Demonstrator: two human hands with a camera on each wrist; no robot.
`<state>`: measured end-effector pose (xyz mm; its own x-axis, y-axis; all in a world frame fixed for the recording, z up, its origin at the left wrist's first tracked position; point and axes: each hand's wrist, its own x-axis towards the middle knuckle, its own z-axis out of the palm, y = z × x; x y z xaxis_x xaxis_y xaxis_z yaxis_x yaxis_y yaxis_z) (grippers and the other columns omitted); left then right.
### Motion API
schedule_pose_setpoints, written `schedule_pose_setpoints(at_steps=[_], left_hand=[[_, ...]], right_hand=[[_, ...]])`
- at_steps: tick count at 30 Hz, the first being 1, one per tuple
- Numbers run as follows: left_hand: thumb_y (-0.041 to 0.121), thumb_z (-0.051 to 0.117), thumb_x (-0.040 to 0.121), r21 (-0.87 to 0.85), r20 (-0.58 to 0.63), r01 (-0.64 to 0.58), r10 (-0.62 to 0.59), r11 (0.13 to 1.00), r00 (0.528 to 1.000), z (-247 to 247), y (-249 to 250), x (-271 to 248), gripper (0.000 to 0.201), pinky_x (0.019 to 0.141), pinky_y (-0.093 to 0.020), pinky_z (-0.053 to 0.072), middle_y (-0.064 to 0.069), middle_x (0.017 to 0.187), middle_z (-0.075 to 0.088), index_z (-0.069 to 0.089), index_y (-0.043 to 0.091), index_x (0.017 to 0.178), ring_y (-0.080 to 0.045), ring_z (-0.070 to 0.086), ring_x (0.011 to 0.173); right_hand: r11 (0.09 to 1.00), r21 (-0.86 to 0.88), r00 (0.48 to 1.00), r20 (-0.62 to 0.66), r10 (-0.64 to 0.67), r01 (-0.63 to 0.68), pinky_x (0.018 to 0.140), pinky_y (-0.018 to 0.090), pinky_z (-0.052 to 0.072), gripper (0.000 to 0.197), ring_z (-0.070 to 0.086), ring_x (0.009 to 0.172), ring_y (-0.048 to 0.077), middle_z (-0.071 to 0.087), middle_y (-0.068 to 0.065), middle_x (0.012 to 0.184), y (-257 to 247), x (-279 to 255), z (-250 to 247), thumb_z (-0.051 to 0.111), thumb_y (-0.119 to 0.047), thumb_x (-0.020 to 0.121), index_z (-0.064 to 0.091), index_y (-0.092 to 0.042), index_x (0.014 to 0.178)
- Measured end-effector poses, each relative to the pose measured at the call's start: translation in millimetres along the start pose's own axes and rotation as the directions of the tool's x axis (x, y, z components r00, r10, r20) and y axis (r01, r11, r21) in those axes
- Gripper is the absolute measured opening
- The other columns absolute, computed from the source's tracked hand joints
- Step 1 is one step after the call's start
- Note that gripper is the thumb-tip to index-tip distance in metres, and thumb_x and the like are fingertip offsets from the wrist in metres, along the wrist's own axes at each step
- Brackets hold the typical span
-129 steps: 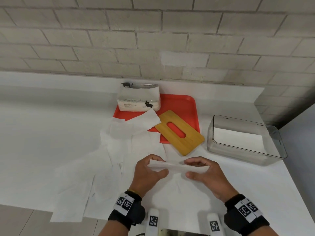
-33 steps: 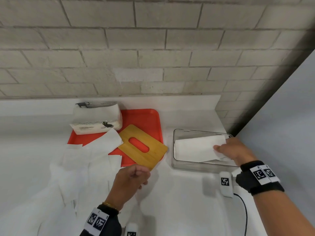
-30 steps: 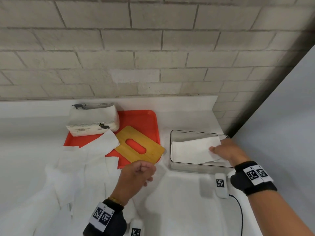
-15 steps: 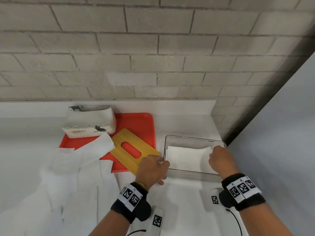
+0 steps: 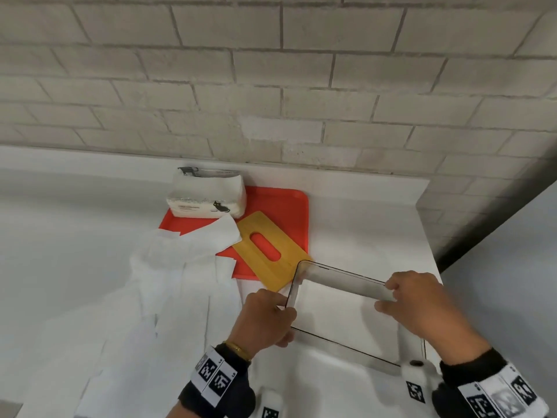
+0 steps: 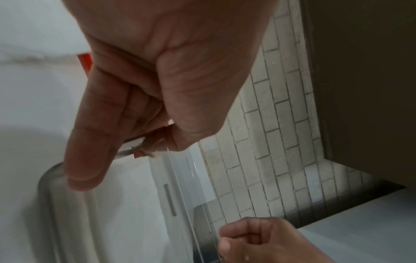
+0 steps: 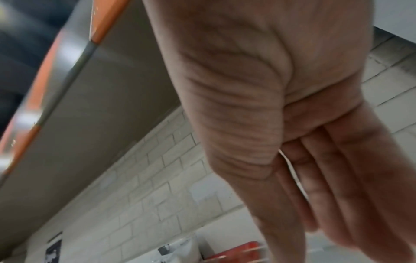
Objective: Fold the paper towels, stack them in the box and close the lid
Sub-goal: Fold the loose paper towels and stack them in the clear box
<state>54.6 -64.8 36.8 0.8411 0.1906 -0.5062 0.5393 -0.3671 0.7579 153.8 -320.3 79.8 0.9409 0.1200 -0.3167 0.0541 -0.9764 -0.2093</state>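
Note:
The clear plastic box (image 5: 340, 271) sits on the white counter right in front of me, with a folded white paper towel (image 5: 340, 315) lying flat inside. My left hand (image 5: 284, 307) grips the box's left end wall, thumb inside and fingers outside, as the left wrist view shows (image 6: 144, 135). My right hand (image 5: 387, 297) holds the right end wall; the right wrist view of it (image 7: 301, 165) is blurred. The bamboo lid (image 5: 271, 251) with its oval slot lies on the red tray (image 5: 286, 212), its near corner touching the box. Loose paper towels (image 5: 168, 291) are spread out to the left.
A soft pack of tissues (image 5: 208, 197) stands at the tray's back left. A brick wall (image 5: 301, 101) runs behind the counter. The counter's right edge (image 5: 434, 260) lies just beyond the box. Marker-tagged white devices (image 5: 414, 384) sit near my wrists.
My right hand let go of the towel, now lying in the box. Both hands took the box by its ends, and it has come nearer to me, up against the lid.

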Motion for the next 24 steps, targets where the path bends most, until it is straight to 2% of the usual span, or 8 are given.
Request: schedule_pose_setpoints(at_steps=[5,8,12,13,16,18,21,24], left_hand=[[0.009,0.056,0.088,-0.039,-0.03,0.043,-0.044,0.998,0.999,-24.0,-25.0,-29.3,0.024,0.075,-0.041,0.067,-0.015,0.071,0.079,0.075,0.005,0.102,-0.034,0.079,0.071],[0.015,0.06,0.094,-0.063,-0.069,0.009,-0.013,0.998,0.998,-35.5,-41.5,-36.4,0.026,0.077,-0.039,0.067,-0.011,0.074,0.08,0.075,0.011,0.115,-0.029,0.08,0.07],[0.053,0.063,0.098,-0.225,-0.134,-0.05,0.02,0.973,0.991,-54.6,-62.0,-44.7,0.042,0.078,-0.042,0.067,-0.004,0.093,0.081,0.078,0.015,0.106,-0.021,0.08,0.079],[0.056,0.062,0.098,-0.194,-0.186,-0.058,0.021,0.979,0.982,-61.6,-71.5,-46.6,0.043,0.08,-0.042,0.066,0.0,0.098,0.081,0.078,0.016,0.104,-0.017,0.079,0.083],[0.055,0.07,0.092,0.174,-0.407,-0.002,0.074,0.985,0.91,-88.9,-117.4,-50.3,0.037,0.096,-0.032,0.056,0.01,0.114,0.076,0.074,0.026,0.115,-0.009,0.071,0.103],[0.058,0.074,0.087,0.335,-0.493,0.114,0.071,0.935,0.867,-105.6,-150.8,-53.7,0.056,0.102,-0.031,0.049,0.005,0.127,0.069,0.065,0.026,0.131,-0.017,0.062,0.12],[0.071,0.074,0.077,0.398,-0.533,0.198,0.05,0.896,0.845,-115.8,-183.0,-56.0,0.092,0.108,-0.036,0.045,-0.005,0.138,0.059,0.049,0.017,0.147,-0.026,0.052,0.129],[0.079,0.074,0.071,0.445,-0.55,0.203,0.087,0.872,0.831,-113.8,-194.5,-48.3,0.109,0.107,-0.036,0.043,-0.006,0.137,0.055,0.039,0.014,0.152,-0.027,0.051,0.127]], right_hand=[[0.986,0.061,0.95,-0.283,-0.133,0.156,0.069,0.032,0.047,0.026,0.063,0.085,0.024,0.063,-0.005,0.087,-5.3,-17.1,4.0,0.09,-0.022,0.075,0.074,-0.025,0.096],[0.982,0.072,0.968,-0.191,-0.16,0.176,0.072,0.031,0.047,0.016,0.065,0.09,0.021,0.069,-0.008,0.094,-13.4,-21.7,13.7,0.084,-0.028,0.083,0.074,-0.036,0.092],[0.986,0.067,0.979,-0.146,-0.14,0.151,0.067,0.031,0.051,0.027,0.065,0.079,0.016,0.071,-0.021,0.078,-20.4,-29.4,20.9,0.07,-0.021,0.092,0.071,-0.041,0.073],[0.988,0.069,0.979,-0.159,-0.123,0.136,0.067,0.032,0.05,0.027,0.064,0.079,0.019,0.072,-0.018,0.08,-23.8,-33.0,21.4,0.07,-0.02,0.092,0.07,-0.04,0.075],[0.982,0.084,0.961,-0.235,-0.144,0.168,0.072,0.032,0.044,0.01,0.067,0.085,0.023,0.074,-0.008,0.091,-38.7,-46.3,20.4,0.078,-0.024,0.089,0.075,-0.032,0.094],[0.951,0.172,0.943,-0.259,-0.207,0.256,0.074,0.029,0.045,0.013,0.07,0.085,0.015,0.076,-0.01,0.093,-59.0,-62.2,17.0,0.081,-0.024,0.086,0.074,-0.032,0.093],[0.851,0.357,0.919,-0.236,-0.316,0.384,0.072,0.005,0.047,0.014,0.069,0.081,-0.004,0.075,-0.018,0.082,-108.7,-88.9,18.7,0.084,-0.017,0.084,0.078,-0.028,0.091],[0.76,0.474,0.892,-0.164,-0.421,0.446,0.081,0.007,0.051,0.021,0.069,0.09,-0.005,0.076,-0.02,0.092,-160.2,-103.8,44.6,0.086,-0.017,0.082,0.078,-0.028,0.098]])
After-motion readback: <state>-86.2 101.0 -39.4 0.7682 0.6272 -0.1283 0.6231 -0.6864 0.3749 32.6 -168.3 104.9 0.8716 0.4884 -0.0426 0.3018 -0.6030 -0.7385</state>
